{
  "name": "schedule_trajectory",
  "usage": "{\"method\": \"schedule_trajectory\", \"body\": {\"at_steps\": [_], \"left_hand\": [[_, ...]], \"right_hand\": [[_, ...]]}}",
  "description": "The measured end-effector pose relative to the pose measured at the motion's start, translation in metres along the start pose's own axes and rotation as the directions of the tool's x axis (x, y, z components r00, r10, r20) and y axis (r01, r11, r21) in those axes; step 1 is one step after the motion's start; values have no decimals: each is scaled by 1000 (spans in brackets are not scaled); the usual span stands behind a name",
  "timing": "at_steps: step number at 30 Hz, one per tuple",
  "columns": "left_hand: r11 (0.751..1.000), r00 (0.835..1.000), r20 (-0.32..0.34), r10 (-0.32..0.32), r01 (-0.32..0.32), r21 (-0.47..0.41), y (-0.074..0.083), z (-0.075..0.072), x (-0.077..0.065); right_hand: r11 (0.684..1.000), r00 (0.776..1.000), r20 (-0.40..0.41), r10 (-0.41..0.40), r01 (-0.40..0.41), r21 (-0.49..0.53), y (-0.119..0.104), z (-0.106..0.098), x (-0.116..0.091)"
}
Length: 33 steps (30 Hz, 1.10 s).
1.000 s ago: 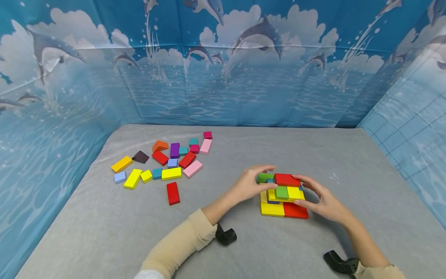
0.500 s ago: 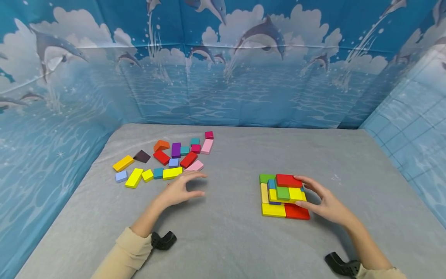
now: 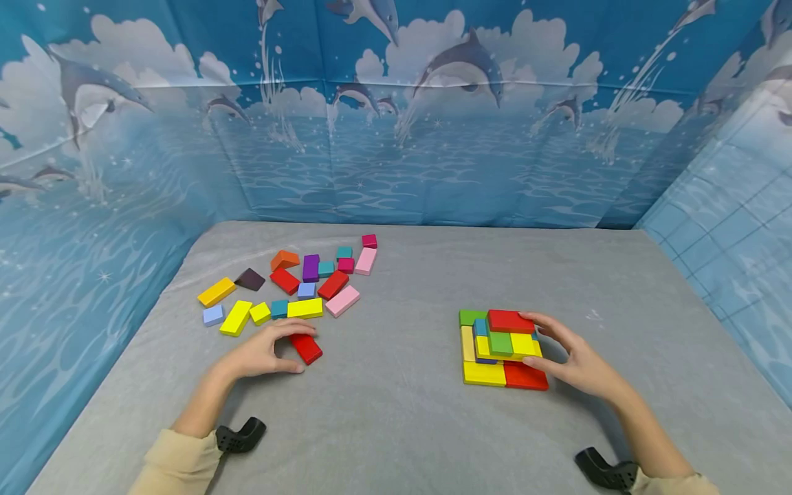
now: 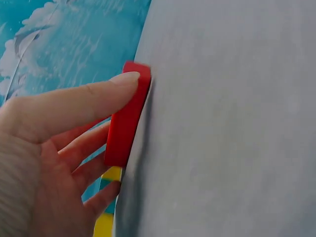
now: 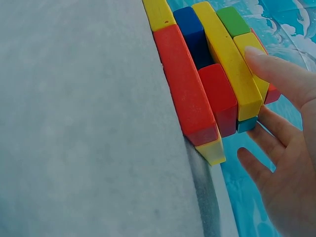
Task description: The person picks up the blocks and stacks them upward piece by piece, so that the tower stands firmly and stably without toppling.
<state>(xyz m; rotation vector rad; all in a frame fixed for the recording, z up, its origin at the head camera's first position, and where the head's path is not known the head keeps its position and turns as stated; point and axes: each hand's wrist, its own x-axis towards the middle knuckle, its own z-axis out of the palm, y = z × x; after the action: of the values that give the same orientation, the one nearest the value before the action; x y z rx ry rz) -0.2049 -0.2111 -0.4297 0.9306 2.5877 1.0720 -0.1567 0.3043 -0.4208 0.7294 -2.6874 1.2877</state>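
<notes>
My left hand (image 3: 250,356) is around a red block (image 3: 307,349) on the grey cloth, fingers at its far end and thumb near its close end. The left wrist view shows the thumb (image 4: 106,96) lying across that block. To the right stands a layered block stack (image 3: 485,373) with a green block (image 3: 500,342) and a red one (image 3: 510,321) on top. My right hand (image 3: 578,363) holds the stack's right side, its index finger by the top red block. In the right wrist view the thumb (image 5: 276,71) presses a yellow block, with the other fingers behind the stack.
Loose blocks lie scattered at the left back, among them a purple block (image 3: 311,268), a pink block (image 3: 342,300) and a dark brown block (image 3: 250,278). A blue dolphin-print curtain (image 3: 396,172) rises behind the grey cloth (image 3: 408,426).
My left hand has left the stack and moved left to the lone red block, which now lies turned at a slant. The right hand has stayed at the stack.
</notes>
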Motion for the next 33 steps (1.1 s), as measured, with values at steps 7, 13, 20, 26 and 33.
{"method": "schedule_trajectory", "body": {"at_steps": [7,13,20,26,33], "left_hand": [[997,990,-119,-73,74,0,-6,0,0],[995,968,-238,-83,95,38,-6,7,8],[999,953,-301,20,-33,-39,23,21,38],[979,925,-352,145,-185,-81,65,51,77],[939,899,-342,274,-327,-106,111,94,115]], "right_hand": [[1000,1000,10,17,-17,-2,0,0,0],[1000,1000,5,11,-11,9,0,0,0],[1000,1000,3,7,-7,6,1,0,0],[1000,1000,5,3,-3,1,3,1,0],[1000,999,-15,-29,29,3,3,1,-1]]}}
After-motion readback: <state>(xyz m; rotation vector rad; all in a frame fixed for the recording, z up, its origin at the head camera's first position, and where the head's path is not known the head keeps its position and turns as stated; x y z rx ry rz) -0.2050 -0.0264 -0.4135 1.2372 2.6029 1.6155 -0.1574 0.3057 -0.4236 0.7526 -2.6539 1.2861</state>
